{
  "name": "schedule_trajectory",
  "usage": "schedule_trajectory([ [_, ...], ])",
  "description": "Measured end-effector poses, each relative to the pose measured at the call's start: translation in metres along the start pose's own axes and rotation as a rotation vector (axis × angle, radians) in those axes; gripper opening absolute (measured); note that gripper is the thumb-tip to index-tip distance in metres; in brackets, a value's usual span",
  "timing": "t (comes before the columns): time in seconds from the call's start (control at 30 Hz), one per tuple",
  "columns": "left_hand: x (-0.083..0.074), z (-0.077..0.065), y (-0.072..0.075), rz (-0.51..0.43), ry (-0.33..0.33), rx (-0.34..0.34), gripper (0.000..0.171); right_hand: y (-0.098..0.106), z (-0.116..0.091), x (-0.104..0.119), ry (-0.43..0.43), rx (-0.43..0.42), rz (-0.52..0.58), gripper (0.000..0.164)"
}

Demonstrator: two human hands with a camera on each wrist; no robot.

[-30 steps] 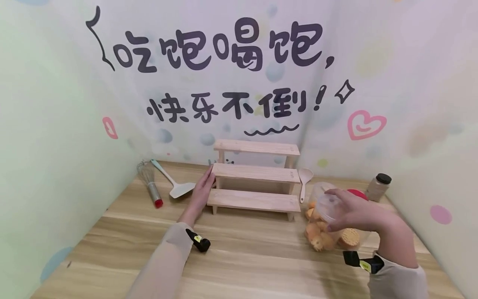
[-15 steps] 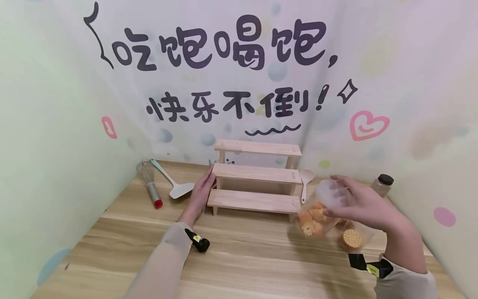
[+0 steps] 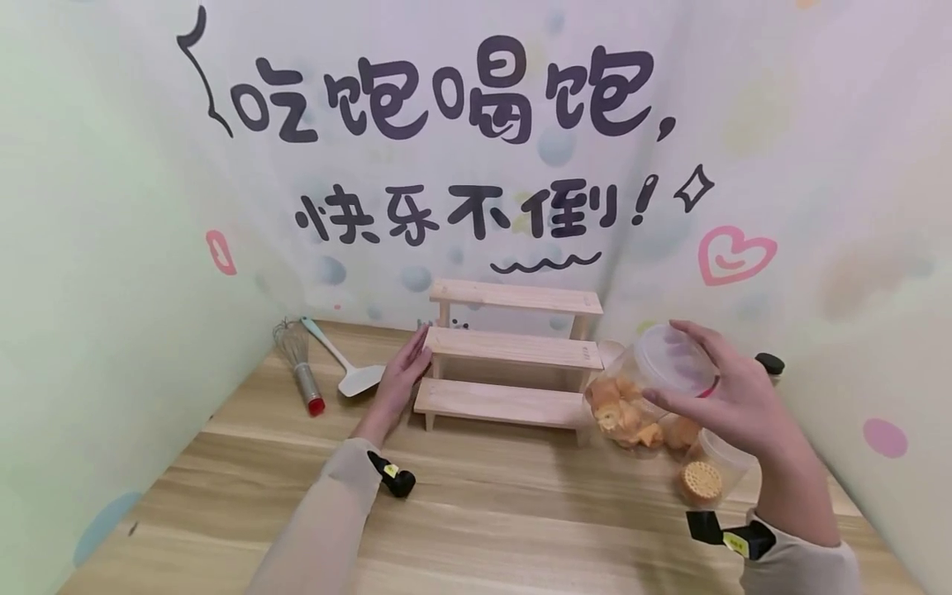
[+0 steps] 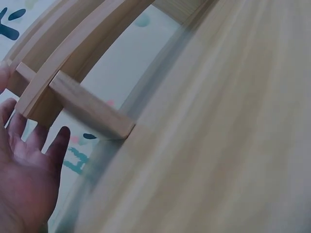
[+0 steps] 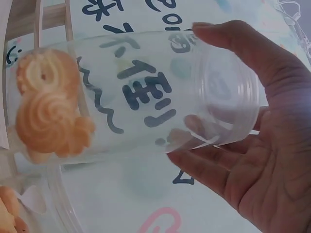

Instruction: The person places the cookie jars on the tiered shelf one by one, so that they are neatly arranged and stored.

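Observation:
My right hand grips a clear plastic jar round its lidded top end, thumb on one side and fingers on the other. Swirled butter cookies lie at the jar's bottom, as the right wrist view shows. Tilted in the air, the jar overlaps the right end of a three-tier wooden stand. At the stand's left end, my left hand touches the wood with fingers extended; in the left wrist view those fingers lie at the end of a plank.
Behind the right hand stands another clear container with a round biscuit. A black-capped bottle is mostly hidden. A whisk and a white spatula lie left of the stand. A pale spoon shows partly behind the jar.
My right hand has raised the cookie jar from among the containers on the right and brought it toward the stand's right end. The left hand keeps its place.

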State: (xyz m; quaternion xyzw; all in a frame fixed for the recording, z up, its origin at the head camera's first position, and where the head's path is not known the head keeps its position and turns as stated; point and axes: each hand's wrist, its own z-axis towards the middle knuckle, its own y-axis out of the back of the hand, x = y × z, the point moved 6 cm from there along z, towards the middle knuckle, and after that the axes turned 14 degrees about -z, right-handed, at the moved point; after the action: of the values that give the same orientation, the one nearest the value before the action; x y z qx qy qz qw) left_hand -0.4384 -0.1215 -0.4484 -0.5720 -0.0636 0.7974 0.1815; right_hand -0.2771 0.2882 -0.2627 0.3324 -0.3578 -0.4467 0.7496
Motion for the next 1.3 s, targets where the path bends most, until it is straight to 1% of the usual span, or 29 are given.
schedule_trajectory([
  [0.17,-0.004,0.004,0.01,0.012,-0.061,0.022,0.056,-0.007,0.007,0.008,0.0,-0.087,0.032,0.089],
  [0.23,-0.004,0.004,0.012,0.012,-0.07,0.026,0.056,-0.01,0.012,0.012,0.0,-0.126,0.04,0.089],
  [0.3,-0.004,0.003,0.014,0.031,-0.067,0.029,0.056,-0.014,0.017,0.017,-0.02,-0.152,0.061,0.089],
  [0.37,-0.005,0.002,0.014,0.048,-0.056,0.029,0.056,-0.017,0.023,0.022,-0.053,-0.179,0.084,0.089],
  [0.47,-0.007,-0.001,0.016,0.077,-0.041,0.02,0.055,-0.021,0.033,0.029,-0.138,-0.224,0.131,0.089],
  [0.53,-0.009,-0.003,0.017,0.092,-0.04,0.016,0.055,-0.025,0.04,0.034,-0.198,-0.278,0.161,0.088],
  [0.6,-0.01,-0.005,0.018,0.104,-0.04,0.011,0.054,-0.03,0.049,0.038,-0.255,-0.334,0.209,0.088],
  [0.67,-0.011,-0.007,0.018,0.108,-0.043,0.011,0.054,-0.038,0.058,0.043,-0.294,-0.386,0.285,0.088],
  [0.73,-0.01,-0.007,0.017,0.109,-0.043,0.013,0.053,-0.049,0.067,0.049,-0.309,-0.43,0.368,0.09],
  [0.83,-0.011,-0.008,0.007,0.113,-0.046,0.047,0.053,-0.068,0.081,0.057,-0.298,-0.474,0.466,0.092],
  [0.93,-0.016,-0.01,-0.006,0.104,-0.043,0.087,0.053,-0.088,0.092,0.064,-0.272,-0.485,0.51,0.097],
  [0.97,-0.019,-0.011,-0.01,0.105,-0.04,0.093,0.053,-0.094,0.096,0.067,-0.252,-0.481,0.536,0.1],
  [1.03,-0.024,-0.013,-0.016,0.093,-0.042,0.099,0.053,-0.105,0.104,0.072,-0.218,-0.453,0.564,0.107],
  [1.1,-0.027,-0.014,-0.017,0.079,-0.042,0.091,0.053,-0.116,0.11,0.078,-0.186,-0.426,0.584,0.11],
  [1.2,-0.032,-0.014,-0.016,0.066,-0.05,0.077,0.052,-0.133,0.119,0.085,-0.162,-0.364,0.589,0.106],
  [1.3,-0.034,-0.012,-0.014,0.062,-0.052,0.078,0.052,-0.153,0.127,0.089,-0.136,-0.305,0.601,0.091],
])
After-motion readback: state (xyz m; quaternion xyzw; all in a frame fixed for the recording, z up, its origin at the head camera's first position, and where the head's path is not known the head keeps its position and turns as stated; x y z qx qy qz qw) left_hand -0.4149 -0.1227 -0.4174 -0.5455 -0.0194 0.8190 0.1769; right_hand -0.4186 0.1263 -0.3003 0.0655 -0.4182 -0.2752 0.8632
